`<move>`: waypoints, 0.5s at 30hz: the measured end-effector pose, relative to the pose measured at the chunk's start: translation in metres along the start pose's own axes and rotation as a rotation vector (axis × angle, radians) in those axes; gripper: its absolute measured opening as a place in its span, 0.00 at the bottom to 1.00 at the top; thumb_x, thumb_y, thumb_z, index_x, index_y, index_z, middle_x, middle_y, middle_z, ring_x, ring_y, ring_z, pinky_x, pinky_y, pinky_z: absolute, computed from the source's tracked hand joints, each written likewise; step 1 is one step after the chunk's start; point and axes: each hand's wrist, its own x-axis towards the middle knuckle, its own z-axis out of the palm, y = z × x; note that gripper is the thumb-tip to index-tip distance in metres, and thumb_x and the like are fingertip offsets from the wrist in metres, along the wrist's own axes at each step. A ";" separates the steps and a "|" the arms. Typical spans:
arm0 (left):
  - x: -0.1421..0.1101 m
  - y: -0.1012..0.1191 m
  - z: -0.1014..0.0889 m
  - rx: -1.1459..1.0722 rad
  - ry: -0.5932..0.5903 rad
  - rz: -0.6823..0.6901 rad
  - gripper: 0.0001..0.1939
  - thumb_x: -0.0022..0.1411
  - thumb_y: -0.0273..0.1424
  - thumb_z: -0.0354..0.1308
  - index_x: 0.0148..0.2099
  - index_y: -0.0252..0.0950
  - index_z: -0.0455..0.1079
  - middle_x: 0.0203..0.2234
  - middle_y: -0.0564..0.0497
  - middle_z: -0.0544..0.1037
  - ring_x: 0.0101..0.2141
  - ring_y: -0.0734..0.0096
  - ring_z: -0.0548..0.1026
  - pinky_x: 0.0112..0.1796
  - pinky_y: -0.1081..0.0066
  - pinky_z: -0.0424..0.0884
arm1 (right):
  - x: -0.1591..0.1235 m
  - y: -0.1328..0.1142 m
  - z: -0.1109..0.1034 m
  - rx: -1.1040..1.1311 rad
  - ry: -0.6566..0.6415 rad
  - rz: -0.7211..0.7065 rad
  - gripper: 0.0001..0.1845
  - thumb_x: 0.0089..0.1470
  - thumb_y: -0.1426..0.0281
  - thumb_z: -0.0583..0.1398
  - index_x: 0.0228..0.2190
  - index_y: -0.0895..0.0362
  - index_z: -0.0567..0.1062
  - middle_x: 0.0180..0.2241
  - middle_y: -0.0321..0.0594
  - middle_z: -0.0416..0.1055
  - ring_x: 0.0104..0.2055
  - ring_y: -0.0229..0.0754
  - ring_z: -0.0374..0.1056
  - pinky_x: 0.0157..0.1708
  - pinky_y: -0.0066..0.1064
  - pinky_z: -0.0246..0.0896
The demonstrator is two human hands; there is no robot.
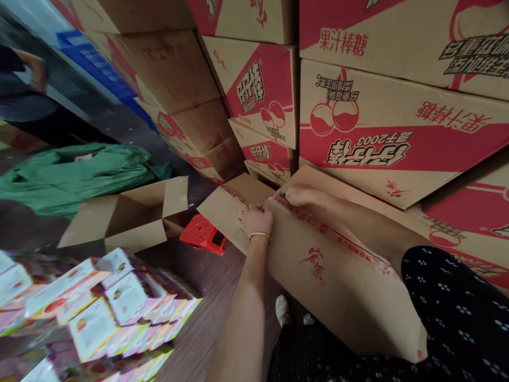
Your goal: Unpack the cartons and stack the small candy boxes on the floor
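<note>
A long cardboard box (pixel 294 254) with red printed tape along its top seam lies tilted in front of me. My left hand (pixel 257 218), with a gold bracelet at the wrist, rests on the box top beside the seam. Its fingers are bent a little and apart, pressing on the cardboard. Just to the right, my right hand (pixel 299 195) is closed at the taped seam. A small dark tip shows at its fingers, but I cannot make out what it is. My right forearm lies along the box's far side.
Printed cartons (pixel 358 122) are stacked high ahead. On the left are an open empty carton (pixel 135 217), a red plastic stool (pixel 202 233), green sacking (pixel 79 170) and piles of small colourful boxes (pixel 127 297). A person (pixel 27 95) stands at far left.
</note>
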 end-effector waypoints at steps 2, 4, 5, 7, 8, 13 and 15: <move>0.000 0.001 -0.001 -0.010 0.012 -0.004 0.20 0.66 0.32 0.47 0.49 0.30 0.77 0.51 0.33 0.77 0.55 0.43 0.72 0.55 0.46 0.66 | -0.016 0.005 0.004 -0.044 -0.022 0.015 0.24 0.67 0.64 0.53 0.55 0.62 0.79 0.57 0.57 0.73 0.55 0.57 0.74 0.50 0.39 0.71; 0.000 0.001 -0.001 -0.018 0.037 -0.002 0.20 0.66 0.31 0.46 0.48 0.30 0.77 0.49 0.33 0.78 0.53 0.44 0.73 0.54 0.47 0.67 | -0.036 0.010 0.008 -0.085 -0.047 0.024 0.23 0.66 0.66 0.54 0.54 0.64 0.80 0.55 0.59 0.74 0.55 0.58 0.74 0.49 0.39 0.71; 0.000 0.001 0.000 -0.021 0.052 -0.003 0.20 0.66 0.31 0.45 0.47 0.30 0.77 0.48 0.33 0.78 0.53 0.44 0.74 0.53 0.47 0.67 | -0.047 0.012 0.011 -0.101 -0.058 0.020 0.22 0.66 0.68 0.55 0.53 0.64 0.80 0.54 0.59 0.75 0.55 0.58 0.74 0.48 0.38 0.71; 0.001 -0.001 0.001 -0.036 0.075 -0.005 0.20 0.67 0.30 0.45 0.47 0.31 0.77 0.47 0.34 0.78 0.52 0.45 0.74 0.52 0.49 0.68 | -0.065 0.017 0.016 -0.144 -0.069 -0.007 0.21 0.67 0.70 0.54 0.51 0.63 0.81 0.51 0.57 0.77 0.53 0.56 0.75 0.47 0.36 0.70; 0.002 -0.003 0.002 -0.047 0.083 -0.010 0.19 0.67 0.30 0.45 0.46 0.32 0.77 0.47 0.35 0.79 0.52 0.46 0.74 0.52 0.50 0.68 | -0.072 0.021 0.019 -0.166 -0.067 -0.023 0.21 0.67 0.71 0.53 0.50 0.63 0.82 0.50 0.56 0.78 0.52 0.55 0.76 0.46 0.34 0.70; 0.008 0.000 0.008 -0.083 0.094 -0.014 0.16 0.67 0.29 0.46 0.43 0.33 0.76 0.45 0.38 0.79 0.50 0.51 0.75 0.49 0.56 0.69 | -0.111 0.051 0.037 -0.227 -0.075 -0.010 0.21 0.68 0.72 0.51 0.46 0.64 0.83 0.46 0.56 0.79 0.49 0.53 0.77 0.42 0.31 0.67; 0.006 0.003 0.005 -0.105 0.071 -0.024 0.16 0.67 0.28 0.45 0.43 0.33 0.75 0.43 0.38 0.79 0.48 0.52 0.76 0.47 0.58 0.70 | -0.141 0.063 0.042 -0.215 -0.121 0.017 0.21 0.68 0.73 0.51 0.44 0.63 0.84 0.44 0.54 0.80 0.46 0.50 0.77 0.39 0.29 0.66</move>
